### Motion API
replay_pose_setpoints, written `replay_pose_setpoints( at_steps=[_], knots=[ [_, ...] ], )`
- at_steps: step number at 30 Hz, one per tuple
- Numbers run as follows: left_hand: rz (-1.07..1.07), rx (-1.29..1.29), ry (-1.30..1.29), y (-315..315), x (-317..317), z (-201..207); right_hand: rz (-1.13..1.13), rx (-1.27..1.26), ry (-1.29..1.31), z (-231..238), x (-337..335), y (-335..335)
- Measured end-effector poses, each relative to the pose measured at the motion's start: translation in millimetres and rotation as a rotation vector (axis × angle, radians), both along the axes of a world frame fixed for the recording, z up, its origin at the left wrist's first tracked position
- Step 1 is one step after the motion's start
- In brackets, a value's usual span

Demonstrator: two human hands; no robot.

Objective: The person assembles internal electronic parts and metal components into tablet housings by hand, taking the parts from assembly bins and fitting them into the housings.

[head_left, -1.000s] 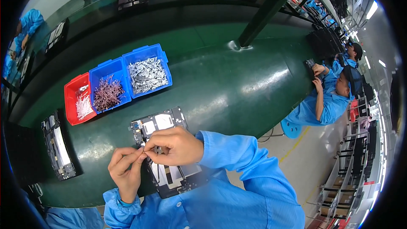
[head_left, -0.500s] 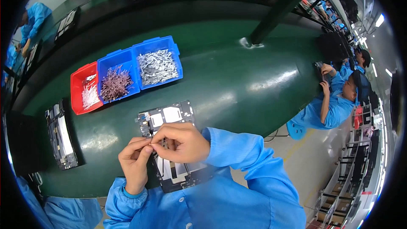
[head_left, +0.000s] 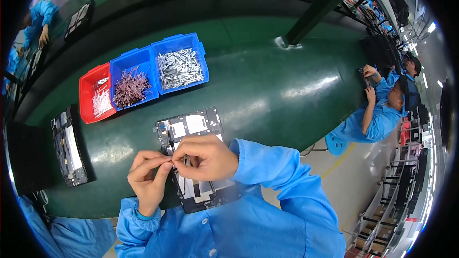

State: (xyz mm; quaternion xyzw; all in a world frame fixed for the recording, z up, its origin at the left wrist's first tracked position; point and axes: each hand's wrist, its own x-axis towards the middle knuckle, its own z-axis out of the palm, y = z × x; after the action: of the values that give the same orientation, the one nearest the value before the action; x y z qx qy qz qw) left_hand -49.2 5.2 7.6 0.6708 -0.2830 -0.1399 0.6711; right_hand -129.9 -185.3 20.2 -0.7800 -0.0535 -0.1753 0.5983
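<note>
My left hand and my right hand meet fingertip to fingertip, each in a pinch. Whatever is between the fingertips is too small to make out. Under them lies an opened tablet-like device with a black frame, white panels and dark cables. Its near end reaches my blue smock, and its middle is partly hidden by my hands. A thin dark cable runs along the device just beyond my left fingertips.
Beyond my hands stand a red bin with small white pieces, a blue bin of brownish wired parts and another blue bin of silvery-white parts. Another opened device lies at left. A green post rises at the back; a co-worker sits right.
My fingertips stay pinched together over the device, with the left hand's fingers shifted slightly. The whole view has tilted a little. At far left, a co-worker's hand has moved.
</note>
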Motion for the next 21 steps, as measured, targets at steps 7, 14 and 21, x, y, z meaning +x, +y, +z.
replay_pose_setpoints(
  at_steps=[7,14,21],
  knots=[
    [0.028,0.187,-0.416,2.1,8.0,18.2,0.039,-0.034,0.048,2.3,3.0,-3.5],
    [0.045,0.285,-0.930,-1.1,8.8,20.7,0.018,-0.097,0.026,-2.0,2.6,-6.4],
    [0.104,0.318,-0.990,-4.3,4.8,17.7,-0.025,-0.145,-0.049,-4.9,3.1,-6.2]
  ],
)
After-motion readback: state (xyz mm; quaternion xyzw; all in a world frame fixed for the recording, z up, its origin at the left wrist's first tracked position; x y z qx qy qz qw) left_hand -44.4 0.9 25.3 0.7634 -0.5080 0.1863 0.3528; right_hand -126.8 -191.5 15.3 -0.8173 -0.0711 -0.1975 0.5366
